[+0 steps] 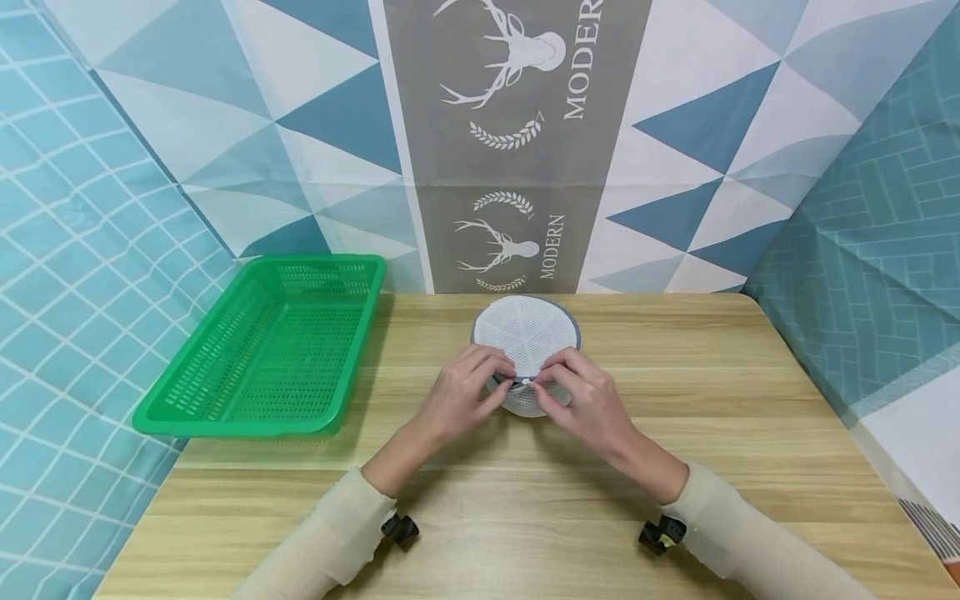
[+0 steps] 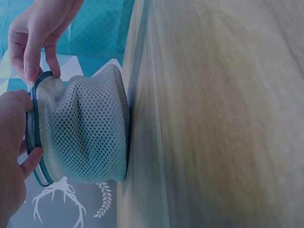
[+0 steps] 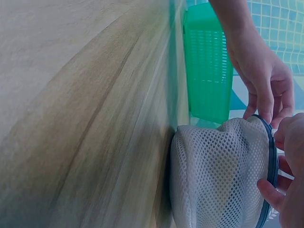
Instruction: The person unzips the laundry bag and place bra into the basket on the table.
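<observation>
White mesh bag (image 1: 517, 333), near edge pinched by left hand (image 1: 465, 387) and right hand (image 1: 592, 398).
A green basket (image 1: 240, 427) is set to its left on the tabletop (image 1: 712, 383).

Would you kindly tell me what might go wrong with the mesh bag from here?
The bag looks soft and creased, so it might buckle if the left hand or right hand presses down. Both hands pinch the rim close together, so they could get in each other's way.
</observation>
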A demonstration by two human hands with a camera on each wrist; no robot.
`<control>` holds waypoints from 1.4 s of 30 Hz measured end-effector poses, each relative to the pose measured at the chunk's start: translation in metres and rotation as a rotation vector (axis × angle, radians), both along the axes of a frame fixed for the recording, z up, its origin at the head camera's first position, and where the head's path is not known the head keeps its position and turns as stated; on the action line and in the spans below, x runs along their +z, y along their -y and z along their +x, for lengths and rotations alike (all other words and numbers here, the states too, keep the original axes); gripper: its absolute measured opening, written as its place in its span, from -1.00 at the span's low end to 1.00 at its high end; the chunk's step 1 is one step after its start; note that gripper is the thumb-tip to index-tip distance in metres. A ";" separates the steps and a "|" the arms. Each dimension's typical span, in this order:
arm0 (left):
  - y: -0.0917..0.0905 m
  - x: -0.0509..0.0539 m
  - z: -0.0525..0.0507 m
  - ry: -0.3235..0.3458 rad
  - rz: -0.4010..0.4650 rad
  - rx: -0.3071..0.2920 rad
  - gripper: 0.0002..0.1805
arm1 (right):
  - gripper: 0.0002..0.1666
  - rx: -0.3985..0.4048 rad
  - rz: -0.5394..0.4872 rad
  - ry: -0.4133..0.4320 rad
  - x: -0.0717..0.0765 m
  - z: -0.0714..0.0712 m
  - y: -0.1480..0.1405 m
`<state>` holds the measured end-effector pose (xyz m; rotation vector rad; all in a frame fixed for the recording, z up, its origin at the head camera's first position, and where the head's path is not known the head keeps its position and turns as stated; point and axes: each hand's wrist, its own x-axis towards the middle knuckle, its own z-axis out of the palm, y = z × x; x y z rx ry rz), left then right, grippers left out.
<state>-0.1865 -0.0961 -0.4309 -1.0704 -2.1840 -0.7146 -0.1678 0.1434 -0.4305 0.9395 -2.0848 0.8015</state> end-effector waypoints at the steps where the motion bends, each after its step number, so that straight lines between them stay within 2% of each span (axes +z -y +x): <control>1: 0.000 0.000 0.000 0.005 -0.004 0.001 -0.83 | -0.82 -0.001 -0.001 -0.002 0.000 0.000 0.000; 16: 0.002 0.001 0.001 0.042 -0.007 -0.007 -0.82 | -0.82 0.008 0.003 0.004 -0.001 -0.001 -0.003; 23: 0.003 -0.001 0.000 0.030 0.002 -0.005 -0.79 | -0.83 0.011 -0.004 0.004 -0.002 -0.001 -0.004; 42: 0.000 0.002 0.001 0.021 -0.021 0.011 -0.89 | -0.83 -0.004 0.008 0.011 0.000 0.001 -0.002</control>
